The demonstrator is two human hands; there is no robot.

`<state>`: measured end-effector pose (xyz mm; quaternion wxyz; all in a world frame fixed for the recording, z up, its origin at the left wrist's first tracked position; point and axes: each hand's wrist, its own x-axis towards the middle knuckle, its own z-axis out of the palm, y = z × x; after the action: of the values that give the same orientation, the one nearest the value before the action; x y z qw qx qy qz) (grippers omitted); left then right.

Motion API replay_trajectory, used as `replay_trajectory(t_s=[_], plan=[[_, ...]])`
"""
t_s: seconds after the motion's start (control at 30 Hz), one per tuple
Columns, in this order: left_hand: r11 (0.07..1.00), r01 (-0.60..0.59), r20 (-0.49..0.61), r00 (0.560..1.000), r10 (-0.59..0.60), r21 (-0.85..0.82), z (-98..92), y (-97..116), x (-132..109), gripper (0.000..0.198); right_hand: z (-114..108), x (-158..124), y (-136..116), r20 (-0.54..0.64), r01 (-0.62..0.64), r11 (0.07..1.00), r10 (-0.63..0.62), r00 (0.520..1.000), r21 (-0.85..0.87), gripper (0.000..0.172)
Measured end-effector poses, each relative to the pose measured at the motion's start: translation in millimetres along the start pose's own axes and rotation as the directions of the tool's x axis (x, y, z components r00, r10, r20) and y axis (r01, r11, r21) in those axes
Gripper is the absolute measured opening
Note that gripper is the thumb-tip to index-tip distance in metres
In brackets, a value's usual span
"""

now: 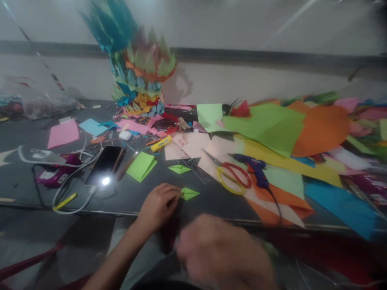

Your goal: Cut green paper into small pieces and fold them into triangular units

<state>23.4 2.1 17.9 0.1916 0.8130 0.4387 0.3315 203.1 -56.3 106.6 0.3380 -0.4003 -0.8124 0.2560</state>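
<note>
Hands' right one (pixel 223 253) motion-blurred, indistinct

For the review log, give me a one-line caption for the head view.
Left hand pinches a green folded paper on a cluttered craft table; right hand blurred, near scissors.

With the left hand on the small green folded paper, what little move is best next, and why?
Probably bring the right hand forward to the green piece. The left hand only pinches its near corner on the table, and the right hand is blurred, low and apart from it.
</note>
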Motion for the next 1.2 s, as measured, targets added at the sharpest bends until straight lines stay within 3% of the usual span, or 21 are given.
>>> replay_trajectory(t_s=[0.13, 0.3, 0.6, 0.73, 0.83, 0.9, 1.07, 1.2], plan=[[0.998, 0.05, 0.03, 0.998, -0.049, -0.037, -2.7, 2, 1, 0.018, 5, 19, 48, -0.096, -0.085, 0.976, 0.067, 0.993, -0.2, 0.03], [0.997, 0.07, 0.04, 0.997, -0.071, 0.034, -0.9, 5, 3, 0.019, 20, 13, 93, -0.039, -0.12, 0.936, 0.114, 0.993, -0.33, 0.02], [0.959, 0.235, 0.023, 0.97, -0.241, 0.157, 1.2, 16, 16, 0.009, 35, 14, 91, -0.132, -0.221, 0.902, 0.185, 0.974, -0.371, 0.013], [0.875, 0.343, 0.046, 0.924, -0.38, 0.341, -1.7, 28, 26, 0.012, 37, 18, 91, -0.109, -0.285, 0.902, 0.263, 0.959, -0.324, 0.018], [0.843, 0.39, 0.099, 0.886, -0.453, 0.371, -4.0, 28, 32, 0.009, 34, 23, 89, -0.047, -0.328, 0.898, 0.33, 0.943, -0.292, 0.025], [0.865, 0.389, 0.148, 0.88, -0.451, 0.317, -5.3, 24, 33, 0.01, 30, 26, 87, 0.007, -0.343, 0.9, 0.359, 0.933, -0.27, 0.023], [0.96, 0.273, 0.154, 0.947, -0.281, 0.068, -7.1, 14, 25, 0.012, 22, 29, 86, 0.079, -0.34, 0.93, 0.353, 0.932, -0.144, 0.009], [0.92, 0.315, 0.163, 0.945, -0.282, -0.234, -6.4, 11, 18, 0.01, 23, 32, 87, 0.037, -0.424, 0.904, 0.422, 0.906, 0.058, 0.01]])
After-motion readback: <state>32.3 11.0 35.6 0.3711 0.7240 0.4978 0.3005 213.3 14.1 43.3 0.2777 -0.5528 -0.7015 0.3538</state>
